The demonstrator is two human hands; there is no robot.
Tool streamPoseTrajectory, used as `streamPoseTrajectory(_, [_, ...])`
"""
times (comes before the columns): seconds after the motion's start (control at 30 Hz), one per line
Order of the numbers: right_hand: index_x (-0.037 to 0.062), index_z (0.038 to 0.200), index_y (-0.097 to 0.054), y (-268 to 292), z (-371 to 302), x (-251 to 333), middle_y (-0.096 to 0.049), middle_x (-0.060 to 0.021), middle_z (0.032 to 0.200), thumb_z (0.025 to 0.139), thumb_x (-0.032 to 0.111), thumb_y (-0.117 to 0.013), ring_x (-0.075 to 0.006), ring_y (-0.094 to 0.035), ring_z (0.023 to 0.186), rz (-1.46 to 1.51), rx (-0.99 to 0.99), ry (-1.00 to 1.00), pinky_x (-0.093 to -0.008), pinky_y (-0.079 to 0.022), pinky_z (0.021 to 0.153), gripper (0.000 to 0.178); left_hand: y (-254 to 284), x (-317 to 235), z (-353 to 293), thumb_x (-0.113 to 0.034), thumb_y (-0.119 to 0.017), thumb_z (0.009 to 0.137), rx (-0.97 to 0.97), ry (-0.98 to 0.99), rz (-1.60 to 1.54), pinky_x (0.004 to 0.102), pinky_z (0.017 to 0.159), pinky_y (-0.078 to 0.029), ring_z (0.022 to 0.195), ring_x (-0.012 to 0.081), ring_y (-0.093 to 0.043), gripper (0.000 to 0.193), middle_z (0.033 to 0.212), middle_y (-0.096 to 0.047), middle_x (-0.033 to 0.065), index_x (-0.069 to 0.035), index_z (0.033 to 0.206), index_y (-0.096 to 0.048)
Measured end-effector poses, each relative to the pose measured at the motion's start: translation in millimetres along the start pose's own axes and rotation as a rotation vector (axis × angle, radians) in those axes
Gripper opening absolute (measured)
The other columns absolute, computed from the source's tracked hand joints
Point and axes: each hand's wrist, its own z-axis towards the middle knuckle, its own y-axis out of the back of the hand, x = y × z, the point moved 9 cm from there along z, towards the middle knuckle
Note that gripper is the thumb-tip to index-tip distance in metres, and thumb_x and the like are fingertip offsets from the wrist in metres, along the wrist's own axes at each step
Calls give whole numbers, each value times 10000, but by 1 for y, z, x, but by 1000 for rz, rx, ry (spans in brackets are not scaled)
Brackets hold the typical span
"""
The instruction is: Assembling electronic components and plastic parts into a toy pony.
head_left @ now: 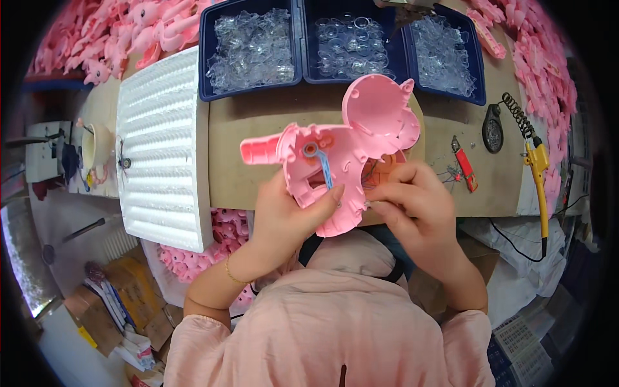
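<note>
My left hand [293, 213] grips a pink plastic toy shell half [348, 151] from below, its thumb pressed on the shell's inner face. The shell is shaped like an animal-headed gun, with a barrel pointing left and a round head at the upper right. Inside it sit a grey round part and a thin blue strip [324, 169]. My right hand [416, 197] pinches at the shell's right inner edge, where thin wires and an orange part [380, 171] show. Both hands hold the shell above the brown table [258, 129].
Three dark blue trays [296, 45] of clear plastic parts stand at the far side. A white ribbed foam block [161, 142] lies left. A yellow soldering iron [538, 168], red cutters [464, 169] and a dark oval tool [493, 129] lie right. Pink shells [129, 29] are heaped around.
</note>
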Motion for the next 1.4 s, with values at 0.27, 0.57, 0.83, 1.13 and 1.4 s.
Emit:
streamPoseTrajectory(0.27, [47,834,-630,-14,6,25,-511,-53,755,634,11,-691,-215,-483,635,-401,-136,231,-328,-337,549,212,-3,9,-8,-86,-680,717,-144,-85,114,300,747,-494,834,175,-623,352,901,-636,142,62,1011,-556])
streamPoseTrajectory(0.57, [81,783,-621,-10,0,16,-520,-35,725,610,30,-714,-208,-475,649,-331,-292,158,-323,-324,599,203,-6,-3,-13,-45,-684,732,-163,-281,104,281,752,-493,836,155,-609,399,927,-625,106,58,1079,-516])
streamPoseTrajectory(0.83, [81,751,-614,-6,4,15,-497,-32,706,599,28,-713,-205,-472,662,-287,-227,126,-316,-324,612,189,-5,-12,-18,-50,-689,720,-239,-449,250,269,695,-495,770,150,-615,312,884,-630,85,43,994,-571])
streamPoseTrajectory(1.13, [73,757,-603,-5,-3,17,-483,-44,706,594,39,-714,-223,-470,658,-409,-263,132,-337,-330,629,201,-11,-22,-13,-85,-670,721,-187,-389,314,302,677,-494,763,190,-617,311,877,-624,108,19,995,-568])
streamPoseTrajectory(1.4, [-7,1033,-590,85,31,4,-594,-103,929,766,43,-584,-179,-563,860,26,-155,-114,-263,-440,806,271,-35,-93,8,-93,-631,687,237,-536,847,361,707,-465,841,261,-593,337,917,-600,114,-14,1011,-581])
